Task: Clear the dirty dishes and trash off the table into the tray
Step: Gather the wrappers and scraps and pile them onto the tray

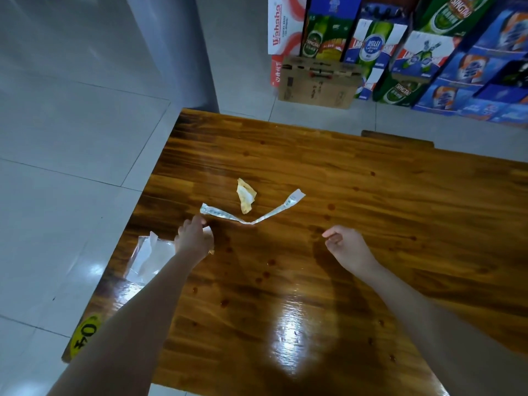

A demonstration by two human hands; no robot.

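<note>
Tile floor (71,138), glossy wooden tabletop (343,181) and a wall of beer cartons (400,52) stacked up at 1 o'clock, with a plain cardboard box (318,81) leaning in front of them. There's a yellow "04" sticker (84,335) on the tabletop's near left corner.

As for progress, I'd say it's near the end. There are no dishes anywhere in the shot, only bits of trash plus some sticky-looking drips on the wood. The tray isn't in view at all, so I can't say what's in it.

What's left:
- a long twisted strip (228,217) of wrapper, bent into a shallow V around the middle of the tabletop
- a crumpled yellowish wad (245,197) just past the strip at 12 o'clock, apart from it as far as I can tell
- a sheet of clear plastic (148,257) at the 9 o'clock edge, partly under the left forearm

The left hand (194,238) has its fingers curled round a small white scrap (208,231), which pokes out on its 3 o'clock side. The strip's left end sits right at 12 o'clock of that hand, just beside the knuckles, though I can't tell if it actually touches. The wad is a bit further out at 1 o'clock.

The right hand (347,247) hovers over bare wood with its fingers loosely curled, thumb near the index finger and nothing in it that I can see. The strip's right end is at its 11 o'clock, near but clearly apart.

My guess is the strip goes next, since it's the closest piece to both hands.
</note>
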